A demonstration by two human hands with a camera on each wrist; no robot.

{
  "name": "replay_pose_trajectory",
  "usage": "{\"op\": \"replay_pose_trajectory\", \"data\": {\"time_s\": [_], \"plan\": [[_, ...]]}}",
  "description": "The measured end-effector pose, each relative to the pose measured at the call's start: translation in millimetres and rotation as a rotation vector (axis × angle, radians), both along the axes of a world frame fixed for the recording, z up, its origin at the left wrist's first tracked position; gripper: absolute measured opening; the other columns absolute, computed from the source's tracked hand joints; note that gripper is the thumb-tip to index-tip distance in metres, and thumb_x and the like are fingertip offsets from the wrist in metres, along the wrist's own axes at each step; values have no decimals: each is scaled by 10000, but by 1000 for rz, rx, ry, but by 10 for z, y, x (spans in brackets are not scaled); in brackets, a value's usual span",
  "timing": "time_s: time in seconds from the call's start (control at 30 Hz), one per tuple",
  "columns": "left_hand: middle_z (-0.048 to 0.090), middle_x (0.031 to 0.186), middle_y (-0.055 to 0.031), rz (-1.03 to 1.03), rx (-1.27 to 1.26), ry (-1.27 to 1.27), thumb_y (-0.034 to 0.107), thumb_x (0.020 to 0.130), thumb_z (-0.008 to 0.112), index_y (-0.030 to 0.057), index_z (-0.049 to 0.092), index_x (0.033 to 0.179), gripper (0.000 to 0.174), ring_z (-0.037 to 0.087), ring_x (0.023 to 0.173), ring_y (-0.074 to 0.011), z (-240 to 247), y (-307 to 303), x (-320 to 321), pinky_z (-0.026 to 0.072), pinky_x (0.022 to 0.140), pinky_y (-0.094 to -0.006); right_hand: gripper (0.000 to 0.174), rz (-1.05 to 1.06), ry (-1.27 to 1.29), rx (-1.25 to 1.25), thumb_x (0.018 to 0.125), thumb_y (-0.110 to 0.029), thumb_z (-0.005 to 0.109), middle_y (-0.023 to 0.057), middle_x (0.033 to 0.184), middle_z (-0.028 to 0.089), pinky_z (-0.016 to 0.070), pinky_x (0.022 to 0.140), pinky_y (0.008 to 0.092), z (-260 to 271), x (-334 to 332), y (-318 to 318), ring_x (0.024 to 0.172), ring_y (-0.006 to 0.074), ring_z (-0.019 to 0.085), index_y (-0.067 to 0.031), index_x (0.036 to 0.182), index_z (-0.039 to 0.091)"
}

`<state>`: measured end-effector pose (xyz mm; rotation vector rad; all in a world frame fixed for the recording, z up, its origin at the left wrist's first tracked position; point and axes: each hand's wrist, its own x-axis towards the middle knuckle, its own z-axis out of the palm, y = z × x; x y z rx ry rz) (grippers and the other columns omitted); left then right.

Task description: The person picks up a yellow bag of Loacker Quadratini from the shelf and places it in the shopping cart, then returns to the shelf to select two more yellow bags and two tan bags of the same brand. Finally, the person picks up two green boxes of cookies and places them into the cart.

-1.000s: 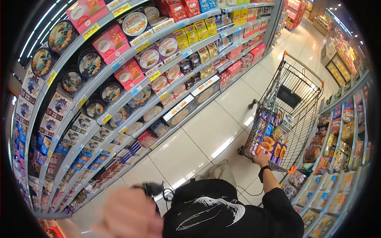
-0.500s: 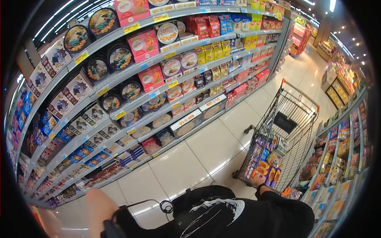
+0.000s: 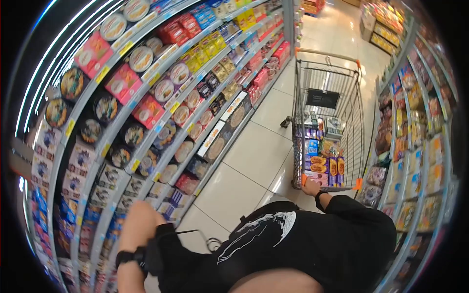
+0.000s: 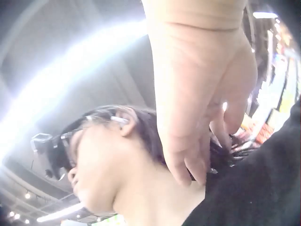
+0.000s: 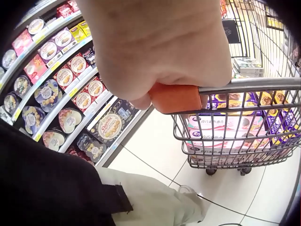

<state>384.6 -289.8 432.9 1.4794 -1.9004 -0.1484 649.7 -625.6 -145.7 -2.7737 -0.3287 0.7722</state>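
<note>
My right hand [image 3: 311, 186] grips the orange corner piece [image 5: 176, 98] at the near end of a wire shopping cart [image 5: 249, 86]. Inside the near end lie purple packs [image 3: 337, 168] with round yellow pictures and pink boxes [image 5: 228, 125]. A blue pack [image 3: 311, 147] and a clear-topped pack [image 3: 330, 147] sit farther in. My left arm [image 3: 139, 227] is bent up, with a black wrist strap; its hand falls outside the head view. In the left wrist view my left hand [image 4: 202, 103] hangs with loose fingers at the side of the neck, holding nothing.
Shelves of cookie tins and boxes [image 3: 146, 110] line the left side. Bagged goods fill shelves [image 3: 415, 156] on the right, close beside the cart. Tiled floor [image 3: 249, 156] runs between, and a display stand [image 3: 383, 36] stands at the far end.
The head view has turned, and the cart now points nearly straight ahead. My left hand, blurred low in front earlier, has gone up beside the neck. The right hand keeps its hold.
</note>
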Motion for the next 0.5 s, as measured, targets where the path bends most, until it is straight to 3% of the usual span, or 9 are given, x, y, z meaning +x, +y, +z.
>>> {"op": "replay_pose_trajectory", "data": {"time_s": [0.13,0.17,0.27,0.3,0.33,0.37,0.43,0.47,0.5], "plan": [[569,1254,-203,-187,-44,175,218,979,441,64,618,1168,300,531,1168,-394,-306,264,891,382,1013,-510,585,-38,-16,29,839,-454,547,248,1020,637,413,848,583,-13,-153,0,971,416,611,35,1142,437],[658,1042,-224,-283,-83,402,117,938,508,-1,650,901,188,647,830,-348,-599,310,1125,529,691,-443,572,-6,-28,9,834,-449,553,233,1016,640,409,843,574,33,-174,-11,961,403,615,24,1140,451],[685,896,-220,262,-501,413,162,884,514,-25,620,1079,290,657,760,-352,-1636,270,1523,513,649,-396,538,7,-130,40,824,-427,561,214,966,643,408,820,559,-28,-306,-30,930,386,623,16,1116,471],[680,928,-192,720,-106,523,101,826,517,-36,602,1143,356,648,771,-325,-1549,298,1591,506,645,-347,508,-1,-185,81,840,-413,566,236,907,645,388,842,547,-58,-366,-39,903,398,623,13,1106,487],[641,1063,-216,1074,123,662,136,832,581,-34,603,1128,342,604,1010,-381,-1594,152,1650,463,900,-385,508,-28,-170,76,840,-413,566,236,907,645,388,842,547,-63,-423,-46,903,398,623,13,1106,487],[639,1061,-198,1296,254,459,170,831,590,-11,602,1130,350,588,1039,-380,-1989,117,1747,452,917,-394,501,-14,-186,77,838,-411,572,231,894,643,387,831,539,-54,-453,-49,889,395,620,9,1099,493],[647,985,-211,1446,706,-156,160,821,607,24,627,1094,306,630,843,-356,-2803,333,1728,513,705,-423,482,-14,-226,74,827,-407,589,222,864,636,381,808,514,-7,-526,-41,839,388,610,3,1067,511],[655,916,-200,1447,963,40,175,811,628,36,634,1050,276,630,827,-381,-3039,386,1714,508,715,-459,482,-30,-206,70,827,-407,589,222,864,636,381,808,514,-9,-579,-48,839,388,610,3,1067,511],[646,785,-183,1506,788,126,172,795,641,52,648,1007,244,643,768,-356,-3355,455,1609,505,676,-451,476,-27,-239,89,823,-402,592,219,856,634,381,807,510,-18,-622,-63,836,387,609,3,1061,514]]}}
